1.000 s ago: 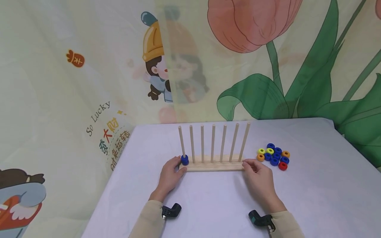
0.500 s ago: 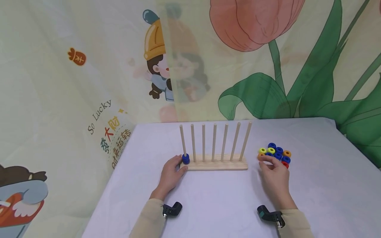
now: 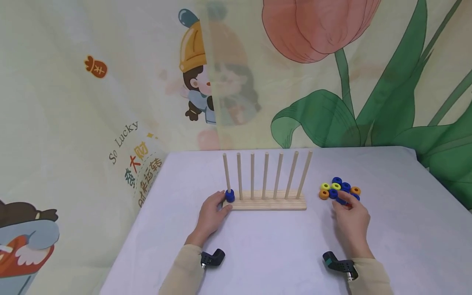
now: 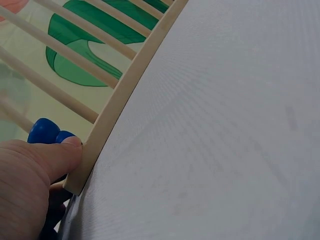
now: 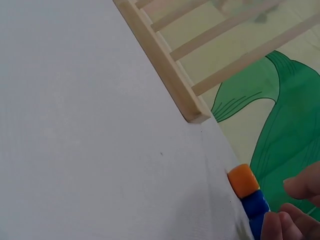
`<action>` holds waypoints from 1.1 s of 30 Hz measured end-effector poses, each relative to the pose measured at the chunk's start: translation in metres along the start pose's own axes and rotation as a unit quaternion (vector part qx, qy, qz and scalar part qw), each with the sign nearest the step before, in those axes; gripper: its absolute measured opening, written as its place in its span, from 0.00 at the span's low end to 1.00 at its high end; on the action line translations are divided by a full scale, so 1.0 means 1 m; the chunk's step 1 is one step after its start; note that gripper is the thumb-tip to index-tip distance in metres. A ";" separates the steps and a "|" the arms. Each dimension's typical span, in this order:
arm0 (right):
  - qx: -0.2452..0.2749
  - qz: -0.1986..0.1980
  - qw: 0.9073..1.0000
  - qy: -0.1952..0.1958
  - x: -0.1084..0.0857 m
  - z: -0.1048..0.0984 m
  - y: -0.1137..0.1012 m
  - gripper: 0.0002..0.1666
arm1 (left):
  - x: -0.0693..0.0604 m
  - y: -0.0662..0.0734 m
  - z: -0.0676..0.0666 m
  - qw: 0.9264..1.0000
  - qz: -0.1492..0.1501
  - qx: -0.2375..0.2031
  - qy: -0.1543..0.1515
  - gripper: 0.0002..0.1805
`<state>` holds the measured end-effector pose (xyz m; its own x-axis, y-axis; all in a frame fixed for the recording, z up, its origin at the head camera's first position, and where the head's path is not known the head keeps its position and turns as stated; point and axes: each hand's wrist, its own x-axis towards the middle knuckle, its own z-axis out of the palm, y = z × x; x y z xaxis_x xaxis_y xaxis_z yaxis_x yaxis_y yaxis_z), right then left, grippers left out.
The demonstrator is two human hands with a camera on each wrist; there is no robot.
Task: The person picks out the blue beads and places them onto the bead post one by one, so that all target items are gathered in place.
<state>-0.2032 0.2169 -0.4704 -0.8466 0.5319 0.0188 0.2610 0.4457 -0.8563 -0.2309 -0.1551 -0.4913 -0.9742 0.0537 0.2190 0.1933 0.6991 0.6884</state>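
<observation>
Apparently a bead is being picked: the right hand (image 3: pixel 352 219), thumb and fingers apart, hovers at the small blue, yellow, orange and red ring beads (image 3: pixel 333 195) on the white-covered desk (image 3: pixel 273 246). A careful pinch seems called for. The left hand (image 3: pixel 211 215) grips the pale wooden seven-peg rack (image 3: pixel 269 205); glossy, rounded blue beads (image 3: pixel 230 196) sit stacked on its leftmost peg.

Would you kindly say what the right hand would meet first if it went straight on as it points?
The right hand would probably meet the blue beads just ahead of it first; depth is unclear, and it may be touching one.
</observation>
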 end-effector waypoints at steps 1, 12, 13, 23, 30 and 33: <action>-0.003 0.001 1.000 0.008 0.001 -0.001 0.001 0.25 | 0.000 0.000 0.000 1.000 0.001 0.000 -0.001 0.27; -0.068 -0.040 0.996 0.032 0.004 -0.001 0.005 0.26 | 0.001 0.000 -0.001 1.000 0.001 0.001 0.000 0.27; -0.071 -0.043 0.996 0.031 0.003 -0.001 0.006 0.25 | 0.001 0.000 -0.001 1.000 0.002 0.001 -0.001 0.27; -0.089 -0.072 0.993 0.019 -0.002 0.001 0.005 0.23 | 0.000 0.002 -0.002 1.000 0.004 0.006 -0.001 0.27; -0.091 -0.069 0.993 0.025 -0.002 0.003 0.007 0.21 | -0.001 0.002 -0.002 1.000 0.001 0.005 -0.003 0.27; -0.086 -0.063 0.994 0.022 -0.002 0.003 0.007 0.20 | -0.001 0.002 -0.002 1.000 -0.001 0.005 -0.004 0.27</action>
<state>-0.2014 0.2171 -0.4782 -0.8571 0.4939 0.1462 0.2334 0.6254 -0.7446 -0.2295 -0.1549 -0.4888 -0.9757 0.0573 0.2117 0.1895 0.7058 0.6826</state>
